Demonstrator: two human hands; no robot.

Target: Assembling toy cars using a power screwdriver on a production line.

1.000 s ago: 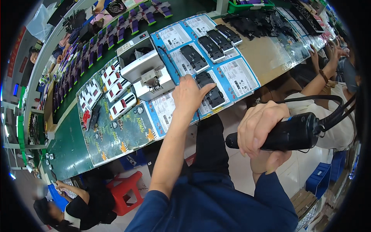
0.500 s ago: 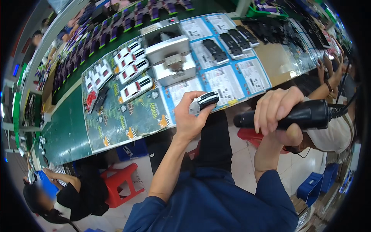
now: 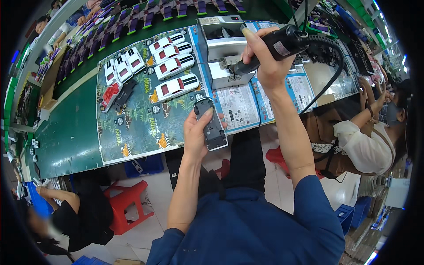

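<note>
My left hand (image 3: 193, 134) grips a toy car (image 3: 215, 130) near the table's front edge, its black underside turned up and a thin white rim showing. My right hand (image 3: 269, 66) is wrapped round a black electric screwdriver (image 3: 287, 42) with a coiled cable. The screwdriver's tip is at the front of a silver metal box (image 3: 225, 46), probably a screw feeder; whether it touches is too small to tell. Left of the box stand several white toy cars (image 3: 176, 87) with black stripes and red windows. A red car part (image 3: 110, 93) lies beside a black chassis (image 3: 125, 96).
Printed sheets (image 3: 238, 106) cover the table by the metal box. The screwdriver's cable (image 3: 338, 66) arcs down on the right. Rows of purple and green parts (image 3: 132, 24) line the far side. People sit left and right, with a red stool (image 3: 128, 203) at the left.
My right hand has carried the screwdriver up and left to the metal box. My left hand has moved slightly left and turned the toy car so its underside shows.
</note>
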